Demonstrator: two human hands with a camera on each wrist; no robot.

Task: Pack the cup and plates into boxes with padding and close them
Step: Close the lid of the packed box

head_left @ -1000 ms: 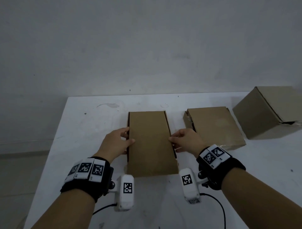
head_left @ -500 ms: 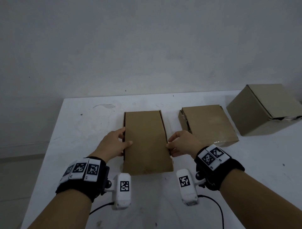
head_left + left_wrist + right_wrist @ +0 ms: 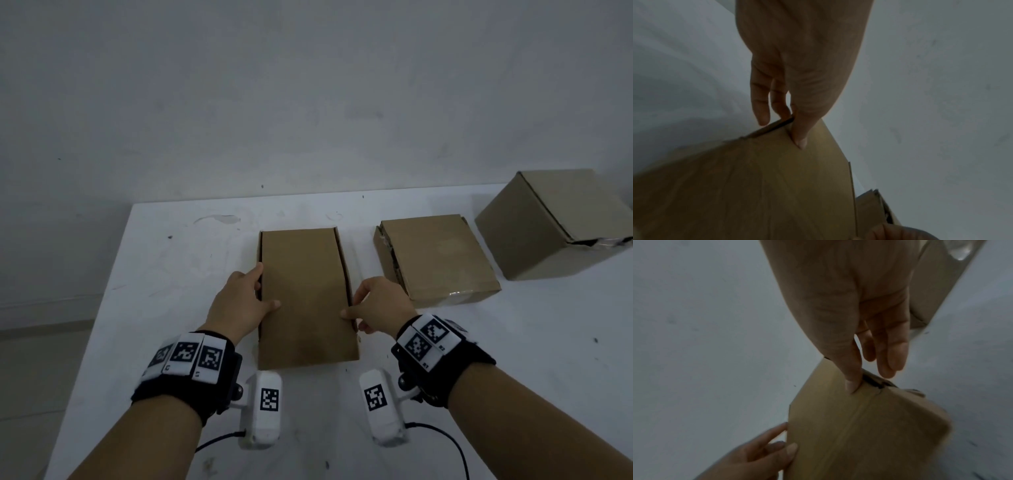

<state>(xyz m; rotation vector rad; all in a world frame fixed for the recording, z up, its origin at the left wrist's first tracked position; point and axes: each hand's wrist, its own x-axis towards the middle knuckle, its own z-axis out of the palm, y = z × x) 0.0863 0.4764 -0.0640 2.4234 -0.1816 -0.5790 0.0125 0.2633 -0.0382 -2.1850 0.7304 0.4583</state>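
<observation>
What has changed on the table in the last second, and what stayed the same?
Little changed. The left hand and right hand still grip the sides of the middle box, thumbs on its closed lid; nothing was released. The flat box and the large box stayed in place.

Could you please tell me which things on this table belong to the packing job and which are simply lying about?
Part of the job:
- cardboard box in the middle, closed, held by the left hand and the right hand
- flat cardboard box
- large cardboard box

Just there:
- white table
- grey wall
</observation>
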